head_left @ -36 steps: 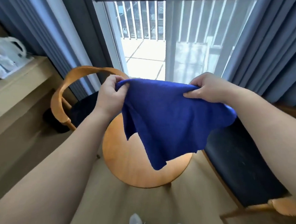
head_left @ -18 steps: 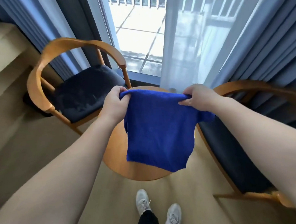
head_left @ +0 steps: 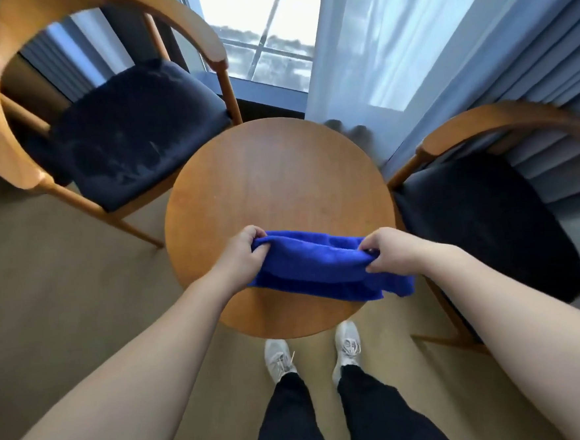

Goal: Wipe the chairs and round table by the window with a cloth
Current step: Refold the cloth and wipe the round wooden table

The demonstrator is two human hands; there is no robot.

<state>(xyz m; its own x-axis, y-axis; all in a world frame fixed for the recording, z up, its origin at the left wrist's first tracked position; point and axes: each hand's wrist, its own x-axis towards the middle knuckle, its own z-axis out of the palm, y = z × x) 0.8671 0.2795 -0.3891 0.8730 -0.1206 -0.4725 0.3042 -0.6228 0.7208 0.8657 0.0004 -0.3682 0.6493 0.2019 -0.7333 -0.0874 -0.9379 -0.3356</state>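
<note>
A blue cloth (head_left: 316, 269) is stretched between both hands over the near half of the round wooden table (head_left: 275, 176). My left hand (head_left: 243, 254) grips its left end and my right hand (head_left: 387, 252) pinches its right end. The cloth hangs folded, and its lower edge seems to rest on the tabletop. A wooden armchair with a dark seat (head_left: 128, 135) stands to the table's left. A second one (head_left: 487, 219) stands to the right, partly cut off by the frame.
A window with a sheer curtain (head_left: 365, 42) and blue drapes (head_left: 544, 47) lies behind the table. My feet in white shoes (head_left: 311, 352) stand at the table's near edge on a beige floor.
The view has tilted down and moved closer to the table. Both hands have lowered the cloth from chest height to the tabletop, and it is now bunched into a narrower band.
</note>
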